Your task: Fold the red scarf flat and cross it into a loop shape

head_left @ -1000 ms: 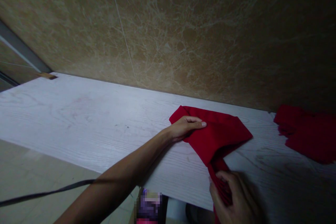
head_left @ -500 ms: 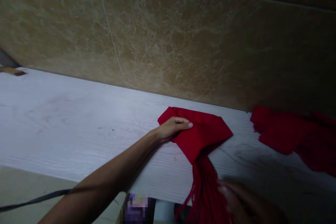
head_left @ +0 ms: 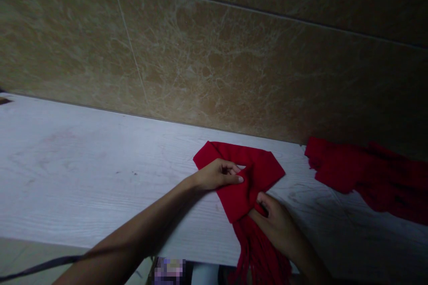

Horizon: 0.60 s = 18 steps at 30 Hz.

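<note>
A red fringed scarf (head_left: 230,202) lies on the white wood-grain board, folded over into a loop with angled corners. Its fringe hangs toward me over the board's front edge. My left hand (head_left: 219,174) is closed on the scarf's middle, thumb on top and fingers curled at a small gap in the folds. Just below and to the right, my right hand (head_left: 274,218) pinches the crossing part above the fringe between thumb and forefinger. Part of the scarf under both hands is hidden.
More red fabric (head_left: 351,169) lies rumpled at the right of the white board (head_left: 100,178). Behind the board rises a brown marbled wall (head_left: 214,53). A dark strap (head_left: 43,267) crosses the lower left, and a blurred purple item (head_left: 169,271) sits below the front edge.
My right hand let the fringe fall loose, then moved up to pinch the scarf's crossing fold. My left fingers now lift the fabric slightly. The view has shifted right.
</note>
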Motion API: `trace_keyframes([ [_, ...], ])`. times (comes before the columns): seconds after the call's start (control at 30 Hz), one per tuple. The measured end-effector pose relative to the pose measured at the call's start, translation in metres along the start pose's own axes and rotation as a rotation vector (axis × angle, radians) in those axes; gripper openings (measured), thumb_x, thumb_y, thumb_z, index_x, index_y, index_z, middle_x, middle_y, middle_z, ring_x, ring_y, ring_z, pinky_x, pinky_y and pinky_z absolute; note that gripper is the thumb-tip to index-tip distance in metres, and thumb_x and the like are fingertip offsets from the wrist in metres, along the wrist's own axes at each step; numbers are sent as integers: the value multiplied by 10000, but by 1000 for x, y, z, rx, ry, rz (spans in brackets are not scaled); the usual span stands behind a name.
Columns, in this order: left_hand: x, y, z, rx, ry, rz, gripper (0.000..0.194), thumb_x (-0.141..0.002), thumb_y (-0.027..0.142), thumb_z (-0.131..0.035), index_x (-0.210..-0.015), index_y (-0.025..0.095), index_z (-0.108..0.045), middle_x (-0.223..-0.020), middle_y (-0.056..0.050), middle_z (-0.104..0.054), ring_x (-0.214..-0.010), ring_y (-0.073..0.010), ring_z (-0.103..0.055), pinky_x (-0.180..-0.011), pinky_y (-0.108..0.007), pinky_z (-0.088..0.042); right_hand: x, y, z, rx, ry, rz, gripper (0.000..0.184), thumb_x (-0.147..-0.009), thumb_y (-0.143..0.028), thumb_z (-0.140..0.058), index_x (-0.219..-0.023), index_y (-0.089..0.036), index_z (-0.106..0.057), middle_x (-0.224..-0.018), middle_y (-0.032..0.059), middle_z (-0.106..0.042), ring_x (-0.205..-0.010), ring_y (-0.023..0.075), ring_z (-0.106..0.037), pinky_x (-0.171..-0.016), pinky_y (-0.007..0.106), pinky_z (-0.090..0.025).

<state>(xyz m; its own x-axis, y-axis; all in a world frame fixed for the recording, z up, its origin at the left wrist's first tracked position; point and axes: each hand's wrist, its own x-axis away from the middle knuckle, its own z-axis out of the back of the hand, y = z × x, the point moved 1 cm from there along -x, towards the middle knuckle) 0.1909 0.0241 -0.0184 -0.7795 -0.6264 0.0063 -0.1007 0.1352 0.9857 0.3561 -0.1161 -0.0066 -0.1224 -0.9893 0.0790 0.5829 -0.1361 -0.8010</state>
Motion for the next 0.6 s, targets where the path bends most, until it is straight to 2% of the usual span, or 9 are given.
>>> trace_keyframes([
  [0.07, 0, -2, 0, -51, -4, -2, 515, -685, 597, -860, -854, 125, -743, -722, -2, -646, -657, -93, -510, -642, -231, -376, -1, 1, -1, -240, -51, -59, 266, -839, -461, -651, -776, -237, -522, -789, -9, -656, -770, 180, -637, -718, 290, -529],
  [0.13, 1, -4, 1, -95, 11, 16, 523, -692, 591, -851, -897, 127, -723, -723, 8, -624, -653, -93, -490, -624, -231, -354, 1, 4, -3, -470, -81, -138, 310, -798, -476, -733, -898, -236, -564, -952, 19, -710, -893, 209, -681, -829, 334, -554],
  [0.2, 1, -6, 4, -146, 17, 47, 521, -687, 555, -857, -938, 126, -702, -744, 12, -616, -660, -96, -483, -620, -233, -347, 3, 9, -4, -646, -100, -222, 448, -741, -478, -813, -1052, -242, -593, -1117, 47, -725, -1008, 238, -700, -933, 382, -547],
  [0.27, 2, -6, 5, -186, 25, 87, 520, -680, 517, -860, -970, 126, -678, -742, 23, -599, -650, -94, -466, -609, -233, -339, 5, 14, -2, -755, -97, -292, 585, -686, -479, -871, -1141, -255, -578, -1156, 61, -731, -1015, 261, -716, -948, 415, -546],
  [0.4, 7, -4, 7, -238, 71, 129, 461, -724, 498, -821, -953, 143, -636, -749, 26, -594, -648, -100, -463, -602, -235, -352, 9, 22, 3, -794, -99, -361, 696, -644, -519, -909, -1189, -265, -558, -1117, 73, -752, -983, 299, -734, -935, 476, -555],
  [0.5, 11, -3, 7, -322, 84, 87, 362, -831, 503, -714, -866, 154, -621, -808, -10, -631, -702, -119, -508, -637, -241, -389, 13, 27, 4, -725, -122, -366, 725, -619, -544, -918, -1204, -248, -609, -1223, 95, -731, -1167, 323, -680, -1066, 495, -494],
  [0.6, 12, -4, 6, -440, 93, 84, 300, -846, 446, -693, -828, 157, -613, -789, -16, -631, -708, -129, -523, -628, -241, -383, 16, 30, 8, -618, -139, -367, 726, -619, -563, -912, -1209, -222, -662, -1321, 118, -697, -1273, 333, -622, -1135, 487, -442],
])
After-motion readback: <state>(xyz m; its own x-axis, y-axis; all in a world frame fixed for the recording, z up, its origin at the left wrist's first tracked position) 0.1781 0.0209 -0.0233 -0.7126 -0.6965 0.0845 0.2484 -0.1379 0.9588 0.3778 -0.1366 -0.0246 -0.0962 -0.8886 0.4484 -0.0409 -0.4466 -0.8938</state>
